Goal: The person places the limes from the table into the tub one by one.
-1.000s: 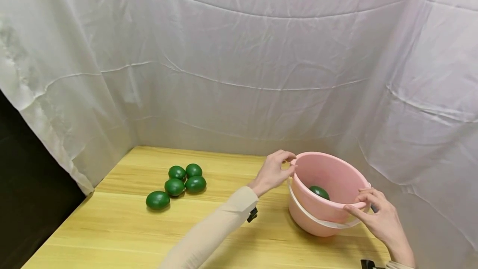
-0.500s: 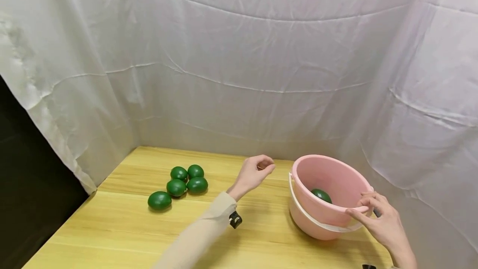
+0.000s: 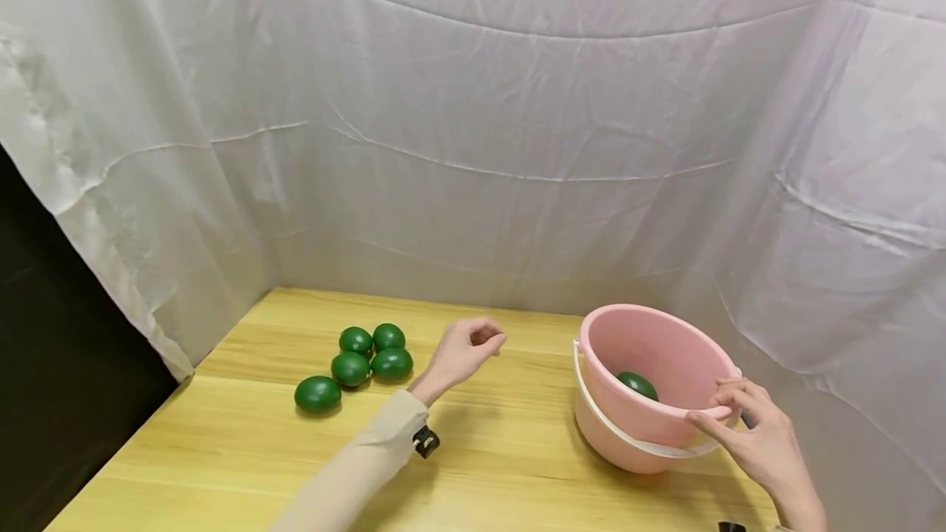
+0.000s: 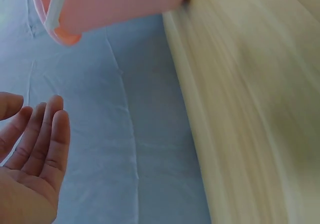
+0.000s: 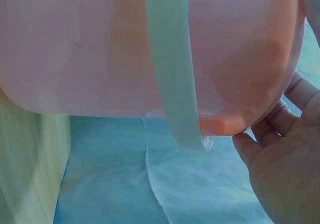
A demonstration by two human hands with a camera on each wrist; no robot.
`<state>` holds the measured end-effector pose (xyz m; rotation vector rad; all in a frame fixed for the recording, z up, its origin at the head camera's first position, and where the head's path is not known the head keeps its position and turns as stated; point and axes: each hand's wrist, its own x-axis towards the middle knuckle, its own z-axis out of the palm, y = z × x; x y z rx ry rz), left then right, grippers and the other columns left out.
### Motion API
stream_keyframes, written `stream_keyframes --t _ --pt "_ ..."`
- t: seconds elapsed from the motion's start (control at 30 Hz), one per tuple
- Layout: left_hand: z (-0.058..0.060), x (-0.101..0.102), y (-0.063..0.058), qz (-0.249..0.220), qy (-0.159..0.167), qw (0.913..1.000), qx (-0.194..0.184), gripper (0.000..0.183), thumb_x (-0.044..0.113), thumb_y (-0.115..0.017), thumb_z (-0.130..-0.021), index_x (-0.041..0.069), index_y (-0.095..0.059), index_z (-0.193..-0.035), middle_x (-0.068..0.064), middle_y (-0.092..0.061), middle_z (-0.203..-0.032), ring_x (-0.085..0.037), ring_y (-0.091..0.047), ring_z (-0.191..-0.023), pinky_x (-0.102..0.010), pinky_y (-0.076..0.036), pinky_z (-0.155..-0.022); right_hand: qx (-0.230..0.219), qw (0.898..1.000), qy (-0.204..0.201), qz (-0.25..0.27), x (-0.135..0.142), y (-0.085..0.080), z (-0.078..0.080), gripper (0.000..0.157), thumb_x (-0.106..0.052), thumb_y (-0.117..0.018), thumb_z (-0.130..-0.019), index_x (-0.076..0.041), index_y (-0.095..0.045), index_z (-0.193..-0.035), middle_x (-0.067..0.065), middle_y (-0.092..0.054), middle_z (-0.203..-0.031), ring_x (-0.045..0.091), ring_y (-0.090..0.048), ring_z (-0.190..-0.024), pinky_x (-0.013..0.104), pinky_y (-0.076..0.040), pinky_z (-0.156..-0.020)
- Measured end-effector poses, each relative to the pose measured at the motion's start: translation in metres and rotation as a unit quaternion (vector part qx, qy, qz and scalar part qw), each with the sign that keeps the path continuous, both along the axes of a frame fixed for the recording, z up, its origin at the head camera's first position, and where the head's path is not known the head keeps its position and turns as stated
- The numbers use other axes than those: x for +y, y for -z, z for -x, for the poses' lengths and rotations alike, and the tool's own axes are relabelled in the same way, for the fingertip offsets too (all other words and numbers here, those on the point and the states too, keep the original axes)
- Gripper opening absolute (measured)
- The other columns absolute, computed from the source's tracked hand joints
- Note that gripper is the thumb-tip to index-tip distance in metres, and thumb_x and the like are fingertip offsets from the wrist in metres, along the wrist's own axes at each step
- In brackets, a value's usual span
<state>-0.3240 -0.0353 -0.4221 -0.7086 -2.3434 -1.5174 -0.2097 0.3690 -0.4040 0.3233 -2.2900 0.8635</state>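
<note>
A pink bucket (image 3: 621,425) with a white handle (image 3: 643,444) stands at the table's right side. My right hand (image 3: 764,433) grips its rim on the near right, thumb out on the near side and fingers over the edge. In the right wrist view, the bucket wall (image 5: 100,48) fills most of the frame beside the right hand (image 5: 290,164). One glossy dark green, avocado-like oval (image 3: 637,385) lies inside the bucket. My left hand (image 3: 458,351) hovers over the table, holding nothing, its fingers loosely bent. Left of it sit several similar green ovals (image 3: 351,369).
The light wooden table (image 3: 222,458) ends at the left beside a dark area (image 3: 66,368). White curtains (image 3: 473,146) hang behind the table and along both sides. A small black device (image 3: 425,441) is strapped at the left wrist.
My left hand has let go of the bucket's left rim and moved left towards the green ovals. My right hand stays on the rim, and the bucket stands in nearly the same place.
</note>
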Motion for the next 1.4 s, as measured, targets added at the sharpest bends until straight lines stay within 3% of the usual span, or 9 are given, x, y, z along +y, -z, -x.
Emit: stream_keyframes --t 0.27,0.63,0.77,0.9,1.03,1.23,1.4 --pt "-0.001 -0.03 0.016 0.038 -0.063 0.9971 -0.019 0.012 0.026 -0.066 -0.094 0.017 -0.073 -0.097 0.006 -0.072 -0.089 -0.009 -0.064 -0.082 -0.027 -0.054 -0.071 0.006 1.0 0.001 -0.003 0.001 0.001 0.0 0.031 -0.011 -0.09 -0.065 -0.021 -0.062 -0.072 -0.034 -0.049 -0.107 -0.018 -0.037 -0.116 -0.002 -0.02 -0.095" --pt "0.0 -0.053 0.028 0.078 -0.095 0.9914 -0.043 0.011 0.026 -0.068 -0.093 0.016 -0.073 -0.096 0.006 -0.071 -0.09 -0.011 -0.063 -0.083 -0.031 -0.053 -0.075 -0.001 1.0 0.001 0.002 -0.001 0.001 0.001 0.029 -0.011 -0.089 -0.066 -0.02 -0.063 -0.074 -0.031 -0.049 -0.107 -0.016 -0.037 -0.118 -0.002 -0.02 -0.096" --pt "-0.002 -0.06 0.034 0.095 -0.112 0.9881 -0.045 0.015 0.024 -0.068 -0.093 0.015 -0.072 -0.103 0.001 -0.072 -0.1 -0.017 -0.065 -0.093 -0.037 -0.054 -0.082 0.002 1.0 0.001 0.001 0.0 0.001 0.0 0.03 -0.011 -0.089 -0.066 -0.02 -0.062 -0.074 -0.031 -0.049 -0.107 -0.016 -0.037 -0.119 -0.002 -0.02 -0.097" --pt "-0.003 -0.07 0.037 0.11 -0.157 0.98 -0.052 0.022 0.021 -0.069 -0.091 0.012 -0.07 -0.111 -0.008 -0.071 -0.115 -0.027 -0.064 -0.11 -0.045 -0.052 -0.093 0.003 1.0 0.0 -0.001 0.001 0.002 0.0 0.03 -0.01 -0.089 -0.066 -0.021 -0.062 -0.074 -0.031 -0.049 -0.108 -0.016 -0.037 -0.12 -0.002 -0.021 -0.097" --pt "-0.002 -0.083 0.038 0.131 -0.191 0.9709 -0.06 0.028 0.016 -0.069 -0.09 0.007 -0.067 -0.117 -0.013 -0.067 -0.122 -0.033 -0.061 -0.117 -0.048 -0.05 -0.095 0.004 1.0 -0.002 -0.001 0.001 0.001 0.001 0.031 -0.01 -0.089 -0.066 -0.021 -0.062 -0.074 -0.031 -0.05 -0.108 -0.016 -0.037 -0.12 -0.002 -0.021 -0.098" --pt "-0.002 -0.102 0.04 0.193 -0.222 0.9531 -0.072 0.04 0.012 -0.072 -0.086 0.004 -0.064 -0.124 -0.016 -0.063 -0.124 -0.035 -0.057 -0.115 -0.05 -0.05 -0.092 0.003 1.0 -0.004 0.0 0.001 0.0 0.001 0.03 -0.009 -0.089 -0.066 -0.021 -0.062 -0.073 -0.03 -0.051 -0.107 -0.015 -0.039 -0.118 -0.002 -0.021 -0.098" --pt "-0.002 -0.111 0.044 0.263 -0.226 0.9364 -0.052 0.044 0.012 -0.077 -0.082 0.002 -0.063 -0.123 -0.019 -0.063 -0.12 -0.038 -0.058 -0.108 -0.052 -0.05 -0.088 0.002 1.0 -0.002 -0.002 0.001 0.001 0.0 0.03 -0.01 -0.089 -0.066 -0.021 -0.062 -0.072 -0.031 -0.05 -0.106 -0.016 -0.039 -0.116 -0.002 -0.02 -0.097"
